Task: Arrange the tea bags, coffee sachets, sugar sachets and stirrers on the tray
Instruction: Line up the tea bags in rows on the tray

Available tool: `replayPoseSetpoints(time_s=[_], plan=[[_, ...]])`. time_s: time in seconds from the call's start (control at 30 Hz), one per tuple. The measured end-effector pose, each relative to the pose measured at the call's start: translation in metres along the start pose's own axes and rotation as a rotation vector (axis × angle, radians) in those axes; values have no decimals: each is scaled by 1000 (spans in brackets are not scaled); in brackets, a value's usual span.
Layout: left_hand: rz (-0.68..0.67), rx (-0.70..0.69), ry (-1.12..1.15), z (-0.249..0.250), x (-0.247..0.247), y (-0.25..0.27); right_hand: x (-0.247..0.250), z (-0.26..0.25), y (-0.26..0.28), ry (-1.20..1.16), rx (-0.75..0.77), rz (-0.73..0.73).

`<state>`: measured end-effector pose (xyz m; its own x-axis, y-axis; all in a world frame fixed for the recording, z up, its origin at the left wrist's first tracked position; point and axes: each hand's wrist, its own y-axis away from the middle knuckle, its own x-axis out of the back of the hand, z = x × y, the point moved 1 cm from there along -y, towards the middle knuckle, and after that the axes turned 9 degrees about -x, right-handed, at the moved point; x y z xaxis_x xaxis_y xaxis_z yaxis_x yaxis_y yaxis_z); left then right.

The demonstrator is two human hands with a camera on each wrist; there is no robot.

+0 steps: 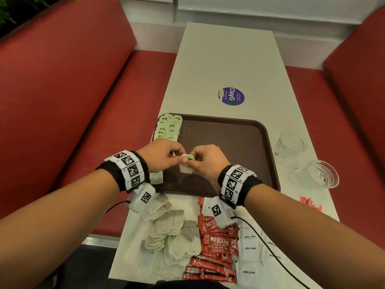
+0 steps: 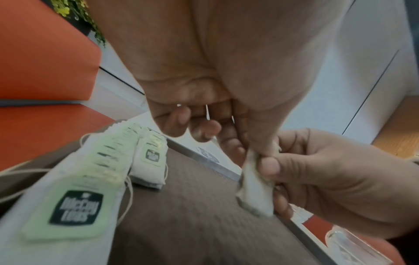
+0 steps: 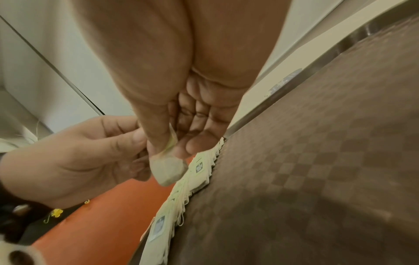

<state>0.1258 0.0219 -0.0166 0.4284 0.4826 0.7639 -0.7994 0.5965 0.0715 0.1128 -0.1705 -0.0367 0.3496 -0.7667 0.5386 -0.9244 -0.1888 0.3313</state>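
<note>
Near the person, loose tea bags (image 1: 173, 236), red coffee sachets (image 1: 216, 247) and white sugar sachets (image 1: 250, 259) lie on the desk (image 1: 225, 59). Farther on, over the brown tray (image 1: 239, 147), the left hand (image 1: 161, 156) and right hand (image 1: 205, 161) both pinch one tea bag (image 1: 187, 164) between them. A row of tea bags (image 1: 167, 128) lines the tray's left edge.

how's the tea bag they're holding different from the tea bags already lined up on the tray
The held tea bag hangs above the tray, pinched by the left hand and right hand; the lined-up tea bags lie overlapping along the tray's left edge, untouched. The held tea bag looks crumpled; the lined-up tea bags lie flat. Both carry pale green tags.
</note>
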Motion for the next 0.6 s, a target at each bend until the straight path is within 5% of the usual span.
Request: replayPoseSetpoints(time_s=[0.13,0.37,0.6], plan=[[102,37,-55,-14,1,3,-9,2,1,27,-2,-10],[90,331,-73,-54,3,-10,-34,4,17,311,93,-464],[111,376,-193,-59,0,-37,-50,-10,22,544,182,-587]])
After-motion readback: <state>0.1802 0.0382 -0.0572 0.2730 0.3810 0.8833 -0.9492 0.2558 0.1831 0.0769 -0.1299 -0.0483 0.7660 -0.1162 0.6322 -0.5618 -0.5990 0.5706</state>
